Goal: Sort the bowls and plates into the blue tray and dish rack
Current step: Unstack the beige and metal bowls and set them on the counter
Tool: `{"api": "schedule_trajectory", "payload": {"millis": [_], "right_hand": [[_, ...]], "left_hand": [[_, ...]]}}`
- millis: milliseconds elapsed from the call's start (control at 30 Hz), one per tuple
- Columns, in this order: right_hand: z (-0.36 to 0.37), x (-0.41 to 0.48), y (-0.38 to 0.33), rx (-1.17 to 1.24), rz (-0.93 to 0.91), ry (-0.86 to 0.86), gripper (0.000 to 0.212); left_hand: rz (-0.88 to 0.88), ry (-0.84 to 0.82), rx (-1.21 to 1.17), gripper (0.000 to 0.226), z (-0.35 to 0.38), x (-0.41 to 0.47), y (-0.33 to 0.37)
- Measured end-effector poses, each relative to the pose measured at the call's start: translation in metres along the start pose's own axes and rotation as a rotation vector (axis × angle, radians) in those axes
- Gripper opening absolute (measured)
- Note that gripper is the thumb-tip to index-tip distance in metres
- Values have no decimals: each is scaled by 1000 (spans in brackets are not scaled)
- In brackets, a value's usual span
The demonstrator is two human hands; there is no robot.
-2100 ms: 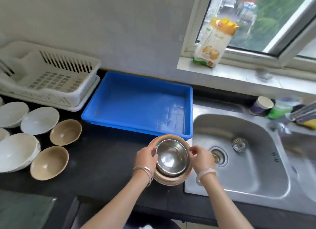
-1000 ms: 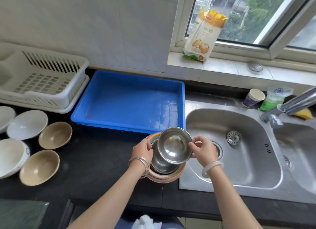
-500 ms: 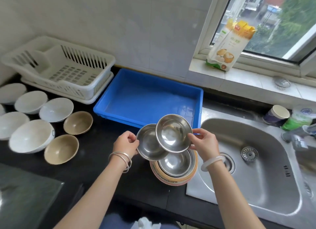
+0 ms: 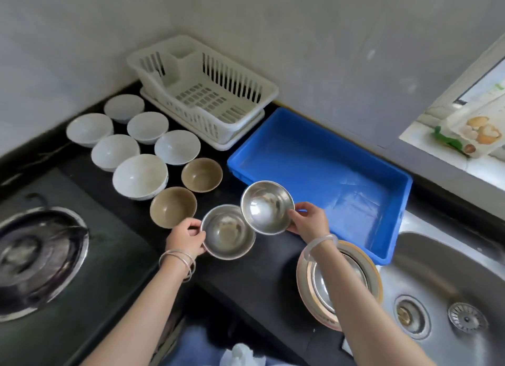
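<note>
A black kitchen surface (image 4: 251, 278) runs along a pale tiled wall, and the blue tray (image 4: 322, 171) sits on it against that wall, bare inside. Just left of the blue tray stands the white dish rack (image 4: 202, 92) on its drip tray, with nothing in it. Further left of the blue tray six white bowls (image 4: 140, 176) are grouped, the largest nearest the person, and two tan bowls (image 4: 201, 175) sit between that group and the tray. At the tray's near right corner a stack of plates (image 4: 304, 283) rests on the surface with a steel bowl nested on top, partly hidden by the right forearm. A steel sink (image 4: 448, 289) lies right of the tray, and a stove burner (image 4: 35, 259) lies far to its left.

In front of the blue tray's near edge the left hand (image 4: 187, 238) has its grip closed on the rim of one steel bowl (image 4: 228, 231), thumb over the rim and fingers beneath. The right hand (image 4: 308, 223) has its grip closed on the rim of a second steel bowl (image 4: 266, 207), held a little higher and closer to the tray, its rim overlapping the first bowl's. Both bowls face upward, tilted slightly toward the camera. Bangles circle both wrists
</note>
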State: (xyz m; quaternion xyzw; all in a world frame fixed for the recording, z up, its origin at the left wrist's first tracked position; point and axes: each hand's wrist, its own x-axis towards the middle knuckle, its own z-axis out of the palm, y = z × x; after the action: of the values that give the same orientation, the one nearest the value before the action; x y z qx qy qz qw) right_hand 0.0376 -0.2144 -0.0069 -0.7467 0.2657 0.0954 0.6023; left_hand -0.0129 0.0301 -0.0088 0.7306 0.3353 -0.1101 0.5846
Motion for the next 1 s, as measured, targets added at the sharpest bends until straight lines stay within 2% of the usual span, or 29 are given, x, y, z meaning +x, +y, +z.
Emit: {"api": "schedule_trajectory", "payload": {"millis": [300,700,1000], "right_hand": [[59,25,6,-92,78,7,2],[93,38,14,-113,184,28,6],[102,36,14,-27,211,-1,7]], "left_hand": [[-94,27,-23,17,-12,20,-22],[-122,53,48,20,-30,31,-35],[-119,84,99,14,-32,31,-36]]}}
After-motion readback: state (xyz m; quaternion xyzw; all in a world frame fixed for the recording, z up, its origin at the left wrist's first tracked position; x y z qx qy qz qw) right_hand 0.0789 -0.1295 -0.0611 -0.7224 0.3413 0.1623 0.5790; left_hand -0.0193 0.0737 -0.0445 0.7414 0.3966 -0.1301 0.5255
